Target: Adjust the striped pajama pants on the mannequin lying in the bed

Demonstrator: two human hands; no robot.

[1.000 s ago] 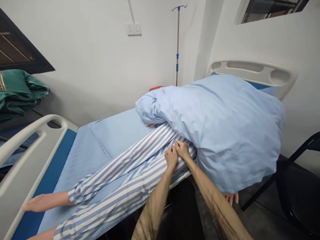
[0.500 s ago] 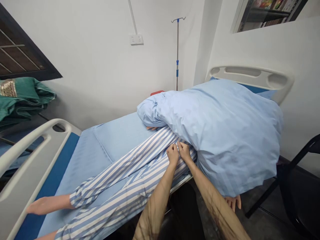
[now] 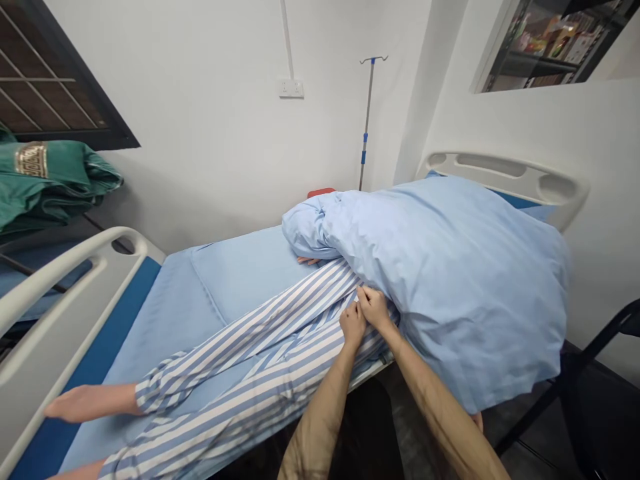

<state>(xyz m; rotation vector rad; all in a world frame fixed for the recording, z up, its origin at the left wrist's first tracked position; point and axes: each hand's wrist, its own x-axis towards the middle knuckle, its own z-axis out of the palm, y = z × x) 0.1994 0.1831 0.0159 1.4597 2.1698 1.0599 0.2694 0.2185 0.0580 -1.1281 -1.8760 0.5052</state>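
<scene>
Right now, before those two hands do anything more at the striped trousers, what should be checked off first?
1. Left hand and right hand on the blue-and-white striped trousers: ok, both rest side by side at the waist.
2. Grip on the cloth: cannot tell, the curled fingers hide it.
3. Light blue quilt off the legs: ok, though its edge lies against the right hand.
4. Legs flat on the light blue sheet: ok.
5. Bare foot apart from the white plastic footboard: cannot tell, the toes come very close to it.
</scene>
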